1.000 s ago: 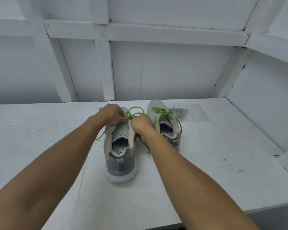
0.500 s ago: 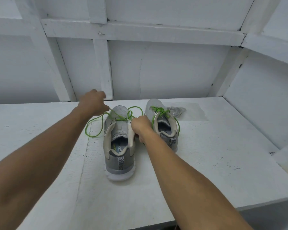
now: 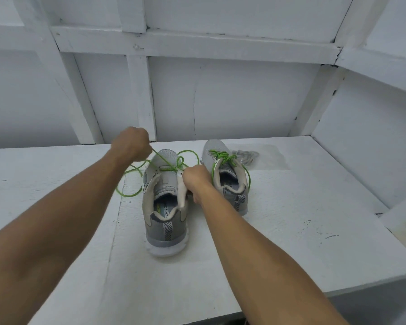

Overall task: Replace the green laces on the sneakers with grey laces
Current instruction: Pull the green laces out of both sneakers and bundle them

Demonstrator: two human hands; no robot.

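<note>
Two sneakers on worktop [image 3: 291, 219], heels toward viewer, toes toward wall, long axes running away. Left hand [image 3: 131, 144], raised, clenches green lace [image 3: 163, 159], strand taut from near sneaker [image 3: 165, 207]. Right hand [image 3: 195, 178] grips its collar. Grey laces [image 3: 245, 157] lie beside far sneaker [image 3: 227, 181].

Soft even light, faint shadows, wide-angle edge distortion.

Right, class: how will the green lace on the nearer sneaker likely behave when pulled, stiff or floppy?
Probably floppy: the green lace sags in loose loops on the table. Likely light: the left hand pinching it draws one strand taut. It may snag where it is threaded, so the right hand gripping the nearer sneaker helps.
</note>
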